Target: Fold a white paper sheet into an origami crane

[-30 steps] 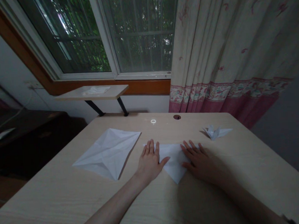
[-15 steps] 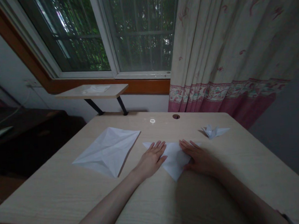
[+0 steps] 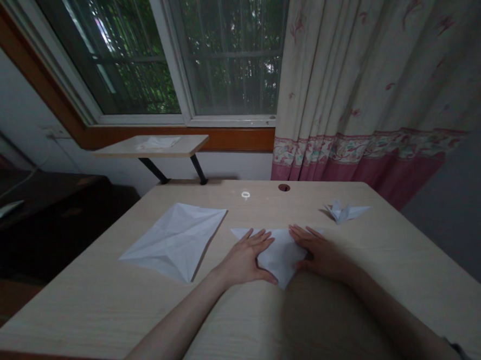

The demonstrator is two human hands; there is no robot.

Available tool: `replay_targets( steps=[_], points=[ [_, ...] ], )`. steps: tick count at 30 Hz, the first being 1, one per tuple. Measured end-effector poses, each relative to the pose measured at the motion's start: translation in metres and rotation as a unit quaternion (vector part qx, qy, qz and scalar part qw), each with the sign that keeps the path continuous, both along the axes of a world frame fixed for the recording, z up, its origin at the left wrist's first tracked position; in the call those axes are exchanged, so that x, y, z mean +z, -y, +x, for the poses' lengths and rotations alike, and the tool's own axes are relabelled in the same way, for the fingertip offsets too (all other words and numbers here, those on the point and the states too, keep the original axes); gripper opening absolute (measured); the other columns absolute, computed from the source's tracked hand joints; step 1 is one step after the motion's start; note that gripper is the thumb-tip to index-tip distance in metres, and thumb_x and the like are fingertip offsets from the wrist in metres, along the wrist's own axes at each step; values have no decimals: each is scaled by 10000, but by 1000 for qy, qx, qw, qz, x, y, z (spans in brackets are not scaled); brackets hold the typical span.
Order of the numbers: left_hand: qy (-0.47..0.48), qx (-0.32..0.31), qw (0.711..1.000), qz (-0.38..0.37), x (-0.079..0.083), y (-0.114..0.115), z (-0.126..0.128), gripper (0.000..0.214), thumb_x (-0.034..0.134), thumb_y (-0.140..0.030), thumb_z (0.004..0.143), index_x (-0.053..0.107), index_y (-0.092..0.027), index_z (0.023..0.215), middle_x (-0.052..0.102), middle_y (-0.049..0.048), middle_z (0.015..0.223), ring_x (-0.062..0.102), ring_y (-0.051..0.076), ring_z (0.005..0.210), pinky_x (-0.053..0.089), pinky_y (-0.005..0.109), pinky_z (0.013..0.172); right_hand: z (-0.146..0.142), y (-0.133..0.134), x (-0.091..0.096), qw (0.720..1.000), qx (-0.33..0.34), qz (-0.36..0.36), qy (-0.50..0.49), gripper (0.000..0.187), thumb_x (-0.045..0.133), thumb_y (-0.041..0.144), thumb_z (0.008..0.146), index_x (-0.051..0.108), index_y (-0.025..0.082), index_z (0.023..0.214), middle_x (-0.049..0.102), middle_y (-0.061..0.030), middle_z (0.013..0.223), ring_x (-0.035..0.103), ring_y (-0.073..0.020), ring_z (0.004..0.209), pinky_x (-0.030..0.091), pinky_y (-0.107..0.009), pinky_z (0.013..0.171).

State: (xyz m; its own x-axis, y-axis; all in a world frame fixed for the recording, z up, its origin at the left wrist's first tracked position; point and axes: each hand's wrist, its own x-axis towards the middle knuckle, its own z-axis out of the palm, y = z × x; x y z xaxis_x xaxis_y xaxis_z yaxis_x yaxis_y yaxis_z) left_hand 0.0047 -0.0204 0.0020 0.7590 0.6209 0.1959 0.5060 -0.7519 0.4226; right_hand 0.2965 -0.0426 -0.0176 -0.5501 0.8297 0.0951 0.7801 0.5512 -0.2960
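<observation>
A white sheet of paper folded into a triangle [image 3: 282, 253] lies on the desk with one point toward me. My left hand [image 3: 249, 255] rests flat on its left part, fingers spread and thumb stretched to the lower left edge. Across from it, my right hand [image 3: 316, 251] presses on the right part, fingers apart. Both hands cover the triangle's sides; its far left tip shows past my left fingers. To the left lies a creased, unfolded square of white paper [image 3: 179, 241]. A folded paper crane [image 3: 342, 212] stands at the right.
The pale wooden desk [image 3: 228, 322] has a round cable hole [image 3: 284, 187] near its back edge. A small raised shelf [image 3: 193, 145] at the back left carries some white paper [image 3: 159, 142]. Behind are a window and a long curtain [image 3: 320, 88]. A dark cabinet [image 3: 62, 201] stands left.
My left hand has shifted slightly right, and its thumb has swung down toward the triangle's near point. My right hand stays almost in place.
</observation>
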Motion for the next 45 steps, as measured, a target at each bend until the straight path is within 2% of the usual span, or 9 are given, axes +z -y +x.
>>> replay_targets(
  steps=[7,10,13,16,22,30,34,38,45],
  points=[
    [17,4,1000,-3,2,2,0,847,797,-582,725,509,-231,1440,467,155,1508,434,310,1418,236,560,1206,2,-1,-3,1000,7,12,-2,793,557,615,925,337,175,1547,332,-161,1585,302,-292,1481,225,-557,1220],
    [31,0,999,-7,6,3,0,724,790,-431,755,541,-245,1409,505,120,1490,463,285,1402,232,548,1210,3,-1,-6,1000,11,17,-10,713,496,585,969,359,177,1538,339,-150,1585,306,-281,1481,234,-550,1219],
    [56,-4,998,1,10,5,-1,532,677,-223,754,625,-256,1283,561,71,1452,515,245,1359,238,524,1214,3,-1,-7,1000,7,15,-27,641,445,549,1002,365,203,1536,343,-126,1588,308,-270,1481,241,-552,1217],
    [106,14,994,18,12,6,-1,411,596,-147,702,659,-248,1095,627,47,1379,574,226,1282,276,485,1203,2,0,-3,999,6,6,-41,592,417,531,1019,377,235,1530,346,-109,1587,308,-263,1481,235,-562,1216],
    [169,47,983,51,12,6,-1,229,565,-129,698,608,-240,894,680,54,1268,621,239,1164,413,444,1088,-1,4,7,998,12,27,-63,574,491,565,982,494,250,1462,429,-112,1547,368,-297,1452,213,-623,1202],
    [217,66,969,94,11,7,0,148,542,-152,805,609,-227,915,716,66,1150,653,225,1062,477,401,958,-5,11,6,975,85,135,-157,569,660,519,887,549,256,1380,661,-114,1315,579,-302,1268,318,-611,1160],
    [227,82,966,92,11,7,1,125,505,-240,926,624,-221,961,714,90,1139,657,225,1073,499,393,937,-7,11,-2,971,25,171,-168,423,558,342,923,565,270,1341,679,-99,1239,600,-291,1218,404,-578,1112],
    [258,89,957,96,11,9,2,133,497,-257,963,623,-214,971,703,104,1137,648,230,1086,501,401,944,-8,10,-1,955,-32,226,-188,274,472,275,935,650,281,1143,702,-92,1131,639,-279,1109,493,-533,1015],
    [320,77,939,96,10,12,2,98,498,-211,975,590,-211,1011,670,102,1095,635,219,1058,523,381,921,-17,22,15,929,-17,283,-236,115,546,226,931,639,260,988,692,-97,1099,632,-261,1088,533,-460,971]
  ],
)
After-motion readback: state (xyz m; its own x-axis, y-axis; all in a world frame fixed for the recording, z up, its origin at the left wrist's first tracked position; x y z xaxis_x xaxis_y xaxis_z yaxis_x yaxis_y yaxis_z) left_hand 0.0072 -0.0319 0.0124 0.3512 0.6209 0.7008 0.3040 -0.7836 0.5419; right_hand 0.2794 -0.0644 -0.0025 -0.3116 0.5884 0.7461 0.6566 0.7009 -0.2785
